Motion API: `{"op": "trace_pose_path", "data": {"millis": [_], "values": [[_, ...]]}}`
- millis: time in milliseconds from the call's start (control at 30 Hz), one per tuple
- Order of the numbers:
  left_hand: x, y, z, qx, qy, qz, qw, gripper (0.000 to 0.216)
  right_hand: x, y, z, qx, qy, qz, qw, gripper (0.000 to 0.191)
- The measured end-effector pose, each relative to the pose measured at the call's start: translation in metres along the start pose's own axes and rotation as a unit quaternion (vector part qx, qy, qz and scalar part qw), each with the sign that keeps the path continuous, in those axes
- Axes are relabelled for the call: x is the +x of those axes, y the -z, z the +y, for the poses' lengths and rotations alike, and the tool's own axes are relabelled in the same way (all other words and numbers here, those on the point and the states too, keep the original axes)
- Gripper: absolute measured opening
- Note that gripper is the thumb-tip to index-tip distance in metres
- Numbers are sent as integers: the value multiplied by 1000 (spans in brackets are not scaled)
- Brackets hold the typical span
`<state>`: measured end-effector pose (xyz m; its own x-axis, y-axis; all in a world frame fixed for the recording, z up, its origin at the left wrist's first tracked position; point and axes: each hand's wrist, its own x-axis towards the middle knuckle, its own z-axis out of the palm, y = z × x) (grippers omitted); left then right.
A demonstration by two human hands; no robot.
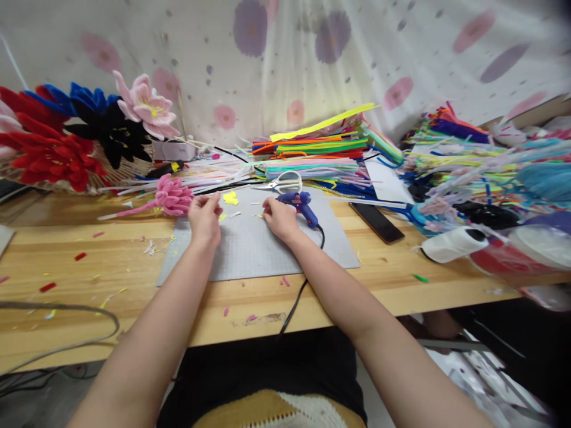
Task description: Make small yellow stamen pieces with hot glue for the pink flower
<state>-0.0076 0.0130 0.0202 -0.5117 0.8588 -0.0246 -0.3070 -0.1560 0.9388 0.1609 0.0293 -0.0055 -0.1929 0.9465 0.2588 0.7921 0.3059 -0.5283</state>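
Observation:
My left hand (206, 220) is over the left part of the grey mat (250, 255), thumb and fingertips pinched together. Whatever is between them is too small to make out. Beside it lies a pink fuzzy flower (172, 196) with a pink stem. A yellow fuzzy piece (231, 198) rests on the mat between my hands, among small white and yellow snippets. My right hand (281, 220) bends down to the mat with its fingers drawn together near thin bits; its grip is partly hidden. Just behind it are a blue glue gun (300, 205) and white-handled scissors (289, 181).
Bundles of coloured pipe cleaners (312, 148) line the back, with more piled at right. A phone (377, 223) and a white bottle (455, 244) lie to the right. Finished fuzzy flowers (57, 154) stand at left. The glue gun's black cord (294, 306) crosses the table's front edge.

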Motion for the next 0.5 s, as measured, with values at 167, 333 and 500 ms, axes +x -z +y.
{"op": "trace_pose_path", "data": {"millis": [167,333,500], "values": [[12,24,14,83,-66,7,994,22,3,-3,1,-69,5,-22,997,21],[17,44,18,97,-73,-20,992,22,2,-2,1,-64,13,-20,998,20],[22,57,17,81,-68,-28,994,26,0,-1,3,-44,18,-11,999,23]]}}
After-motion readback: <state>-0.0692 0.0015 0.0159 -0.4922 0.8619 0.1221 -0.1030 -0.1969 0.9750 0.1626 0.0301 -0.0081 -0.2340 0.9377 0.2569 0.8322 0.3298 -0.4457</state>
